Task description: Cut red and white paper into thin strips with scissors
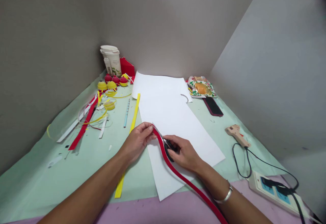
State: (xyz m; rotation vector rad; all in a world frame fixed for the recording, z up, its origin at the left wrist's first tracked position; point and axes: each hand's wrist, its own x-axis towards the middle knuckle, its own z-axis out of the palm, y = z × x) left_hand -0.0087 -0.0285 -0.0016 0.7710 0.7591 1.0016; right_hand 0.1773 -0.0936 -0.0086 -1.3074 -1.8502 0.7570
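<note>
My left hand [139,140] pinches the far end of a long red paper strip [178,173] between thumb and fingers. My right hand [184,154] is closed round the black handles of a pair of scissors [166,143], whose blades point up-left along the strip's end toward my left fingers. The strip curves back over a large white sheet [173,122] and runs off toward the bottom edge beside my right forearm, which wears a silver bangle [225,197].
A yellow strip [128,142] and a pencil [126,112] lie left of the sheet. Red, white and yellow strips and small paper balls [112,83] clutter the far left by a cup [110,60]. A phone [212,106], glue gun [236,134] and power strip [275,190] sit right.
</note>
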